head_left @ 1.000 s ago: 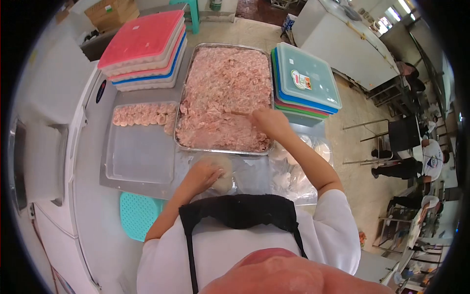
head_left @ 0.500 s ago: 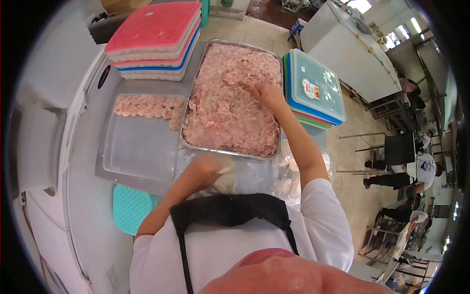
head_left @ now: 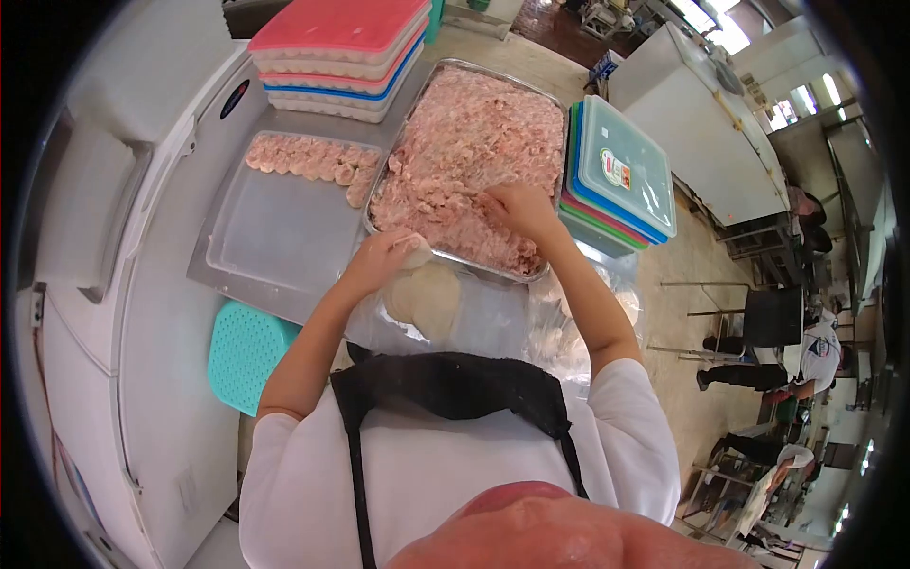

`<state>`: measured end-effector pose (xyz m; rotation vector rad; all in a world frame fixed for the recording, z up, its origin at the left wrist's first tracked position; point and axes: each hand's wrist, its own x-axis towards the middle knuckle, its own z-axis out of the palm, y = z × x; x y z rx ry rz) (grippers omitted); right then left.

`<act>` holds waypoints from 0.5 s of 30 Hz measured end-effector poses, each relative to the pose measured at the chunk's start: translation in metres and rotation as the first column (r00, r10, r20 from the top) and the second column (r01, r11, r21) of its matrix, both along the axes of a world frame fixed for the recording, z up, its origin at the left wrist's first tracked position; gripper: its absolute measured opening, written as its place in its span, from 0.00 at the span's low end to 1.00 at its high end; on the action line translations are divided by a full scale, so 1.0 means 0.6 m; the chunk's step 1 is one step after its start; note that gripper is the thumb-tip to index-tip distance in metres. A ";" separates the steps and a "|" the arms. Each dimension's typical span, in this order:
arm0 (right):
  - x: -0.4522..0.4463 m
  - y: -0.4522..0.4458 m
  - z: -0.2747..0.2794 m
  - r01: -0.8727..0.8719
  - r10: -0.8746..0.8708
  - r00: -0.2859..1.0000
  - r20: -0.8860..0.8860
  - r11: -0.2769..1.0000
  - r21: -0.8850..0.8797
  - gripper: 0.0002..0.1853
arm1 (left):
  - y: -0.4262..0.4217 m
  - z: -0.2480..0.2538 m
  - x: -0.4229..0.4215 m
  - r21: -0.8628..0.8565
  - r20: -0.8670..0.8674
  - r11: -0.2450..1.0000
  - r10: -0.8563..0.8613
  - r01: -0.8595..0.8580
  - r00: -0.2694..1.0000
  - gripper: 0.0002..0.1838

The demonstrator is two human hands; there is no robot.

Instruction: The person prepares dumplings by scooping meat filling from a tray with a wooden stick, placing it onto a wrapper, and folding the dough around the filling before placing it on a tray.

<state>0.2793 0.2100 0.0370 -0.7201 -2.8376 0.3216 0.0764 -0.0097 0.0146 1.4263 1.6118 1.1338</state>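
Note:
My left hand (head_left: pixel 381 260) is closed on a thin pale dough wrapper (head_left: pixel 414 250), at the near left corner of a large metal tray. Ground meat (head_left: pixel 474 142) fills that tray. Over the meat, my right hand (head_left: pixel 515 208) has its fingers pinched together; what they hold is too small to make out. More round wrappers (head_left: pixel 424 300) lie on clear plastic between me and the meat. At the left, a shallow translucent tray (head_left: pixel 275 237) bears a row of filled dumplings (head_left: pixel 313 159) along its far edge.
Stacked lidded boxes with a red top (head_left: pixel 339 30) stand at the far left. Another stack of lids and trays (head_left: pixel 626 171) is right of the meat. Bagged wrappers (head_left: pixel 559 332) lie at the near right. A turquoise stool (head_left: pixel 248 356) is below left. A person (head_left: pixel 817 356) stands far right.
My left hand has moved from the wrapper pile up to the tray's near edge, with a wrapper in it. My right hand has shifted nearer to me over the meat. The view has shifted.

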 end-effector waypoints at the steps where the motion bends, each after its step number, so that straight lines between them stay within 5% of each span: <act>1: 0.007 -0.001 0.002 -0.016 0.020 0.999 -0.050 0.998 0.068 0.17 | 0.001 -0.009 0.003 0.012 0.052 1.000 -0.002 0.002 0.999 0.16; 9: 0.065 -0.081 -0.008 0.002 -0.002 1.000 0.026 1.000 -0.022 0.16 | 0.023 -0.052 0.045 0.000 0.203 1.000 0.005 -0.005 0.979 0.17; 15: 0.081 -0.131 -0.031 0.117 -0.142 0.987 -0.071 0.951 -0.287 0.18 | 0.045 -0.031 0.057 0.036 0.072 0.999 0.017 -0.020 0.997 0.17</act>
